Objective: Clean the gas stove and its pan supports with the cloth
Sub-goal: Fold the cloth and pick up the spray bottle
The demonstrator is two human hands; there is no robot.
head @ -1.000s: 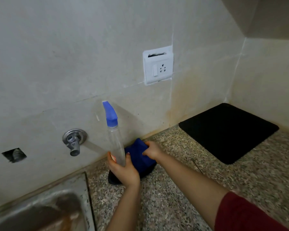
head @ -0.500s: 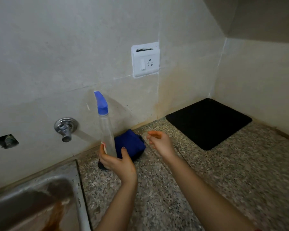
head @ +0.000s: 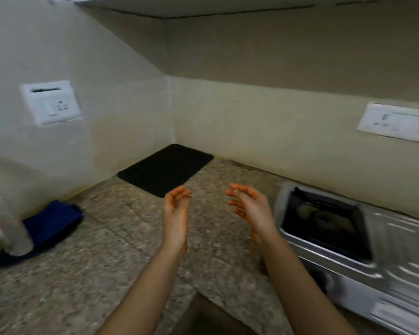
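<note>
The left hand (head: 176,210) has let go of the spray bottle (head: 6,213) it gripped half a second ago, and the right hand (head: 252,209) has drawn away from the cloth (head: 51,221). The view has swung to the right: the sink and tap are out of sight and the gas stove (head: 363,262) has come in at the right edge. Both hands are now raised side by side over the speckled table (head: 107,250), forearms reaching forward, palms turned toward each other and apart. Each grip is slack, fingers loosely curled round nothing. The blue cloth lies folded on the table near the wall at far left, well apart from the hands. The blurred bottle stands at its near edge. A black mat (head: 165,169) fills the corner.
</note>
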